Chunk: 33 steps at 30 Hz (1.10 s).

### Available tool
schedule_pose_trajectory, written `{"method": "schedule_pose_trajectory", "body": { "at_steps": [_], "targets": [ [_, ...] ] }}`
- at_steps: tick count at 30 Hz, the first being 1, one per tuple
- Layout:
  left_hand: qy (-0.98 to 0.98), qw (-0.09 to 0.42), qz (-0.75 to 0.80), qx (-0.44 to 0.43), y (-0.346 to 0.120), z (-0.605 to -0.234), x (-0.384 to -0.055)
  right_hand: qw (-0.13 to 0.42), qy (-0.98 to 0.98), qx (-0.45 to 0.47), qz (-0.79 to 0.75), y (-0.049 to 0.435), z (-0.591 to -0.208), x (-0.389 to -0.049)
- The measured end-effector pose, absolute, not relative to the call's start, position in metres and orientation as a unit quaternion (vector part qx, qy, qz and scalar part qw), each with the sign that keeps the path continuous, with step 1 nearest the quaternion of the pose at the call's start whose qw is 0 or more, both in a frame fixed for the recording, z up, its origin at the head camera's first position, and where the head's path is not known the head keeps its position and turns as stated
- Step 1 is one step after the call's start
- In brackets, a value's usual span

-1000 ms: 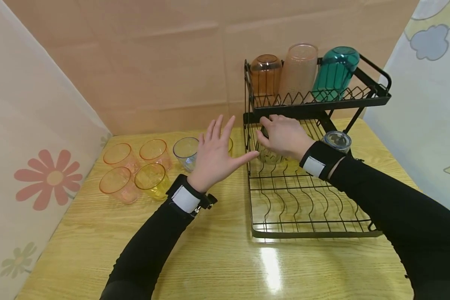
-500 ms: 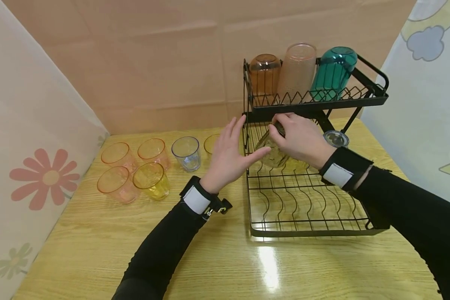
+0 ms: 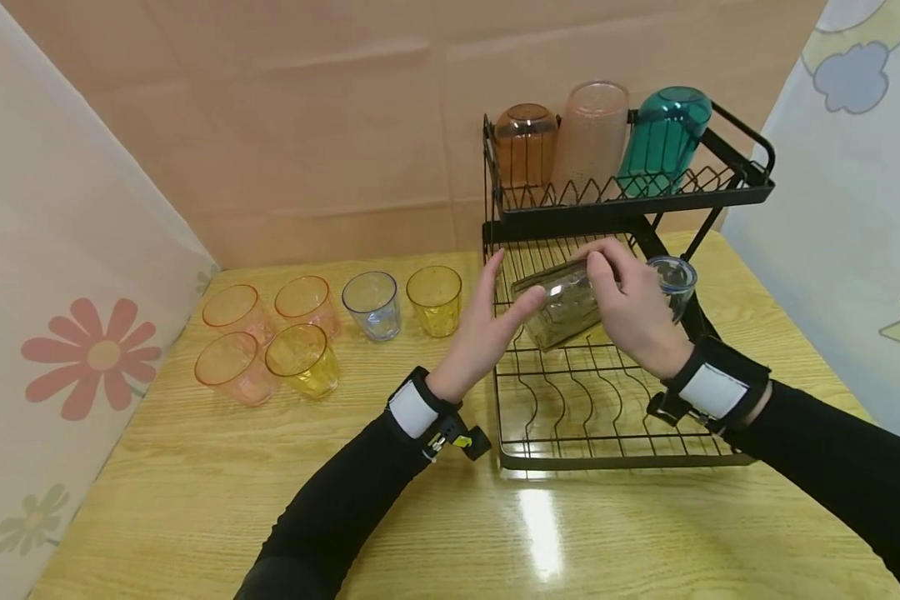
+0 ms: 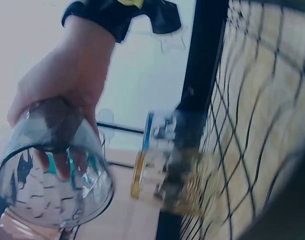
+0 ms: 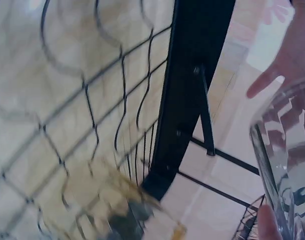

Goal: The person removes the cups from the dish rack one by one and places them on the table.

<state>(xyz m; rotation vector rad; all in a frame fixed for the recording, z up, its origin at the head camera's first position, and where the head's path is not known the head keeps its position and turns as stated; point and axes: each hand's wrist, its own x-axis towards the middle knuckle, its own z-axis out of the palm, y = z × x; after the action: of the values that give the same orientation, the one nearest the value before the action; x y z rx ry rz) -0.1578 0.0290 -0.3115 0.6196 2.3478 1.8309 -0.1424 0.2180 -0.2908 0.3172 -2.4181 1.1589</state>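
My right hand [image 3: 630, 308] grips a smoky clear drinking glass [image 3: 566, 304] by its base end. The glass lies tilted above the lower tier of the black dish rack [image 3: 630, 462], its mouth toward my left hand [image 3: 480, 337]. That left hand has its fingers extended and thumb spread close to the rim; whether it touches the glass I cannot tell. From the left wrist, the right hand [image 4: 62, 75] shows behind the glass [image 4: 55, 185]. A blue-rimmed glass [image 4: 170, 130] and a yellow glass [image 4: 167, 182] stand on the lower tier beyond.
On the upper tier stand an inverted orange tumbler [image 3: 525, 150], a pale pink one [image 3: 591, 142] and a teal one [image 3: 666, 146]. Left on the table are several pink glasses [image 3: 240, 379], two yellow glasses [image 3: 435, 304] and a blue-rimmed one [image 3: 371, 310].
The right hand has lifted the smoky glass and tipped it from upright onto its side, coming right and nearer. My left hand has moved right toward its mouth.
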Motion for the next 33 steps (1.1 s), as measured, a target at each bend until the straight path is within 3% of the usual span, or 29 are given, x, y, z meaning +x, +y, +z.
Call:
{"method": "schedule_pose_trajectory", "body": {
  "at_steps": [5,12,21,27,33],
  "targets": [
    [0.701,0.097,0.689,0.16,0.037,-0.31,-0.152,0.244,-0.833,0.09,0.489,0.213,-0.294,-0.14],
    [0.598,0.115,0.791,0.058,0.053,-0.304,-0.14,0.282,-0.77,0.072,0.568,0.199,-0.298,-0.143],
    [0.475,0.057,0.875,-0.073,0.071,-0.291,-0.13,0.281,-0.718,0.078,0.632,0.174,-0.306,-0.14],
    [0.421,0.008,0.902,-0.099,0.076,-0.288,-0.136,0.265,-0.707,0.095,0.649,0.166,-0.311,-0.136],
    [0.427,0.004,0.9,-0.086,0.069,-0.294,-0.136,0.235,-0.734,0.129,0.624,0.168,-0.313,-0.131]
  ]
}}
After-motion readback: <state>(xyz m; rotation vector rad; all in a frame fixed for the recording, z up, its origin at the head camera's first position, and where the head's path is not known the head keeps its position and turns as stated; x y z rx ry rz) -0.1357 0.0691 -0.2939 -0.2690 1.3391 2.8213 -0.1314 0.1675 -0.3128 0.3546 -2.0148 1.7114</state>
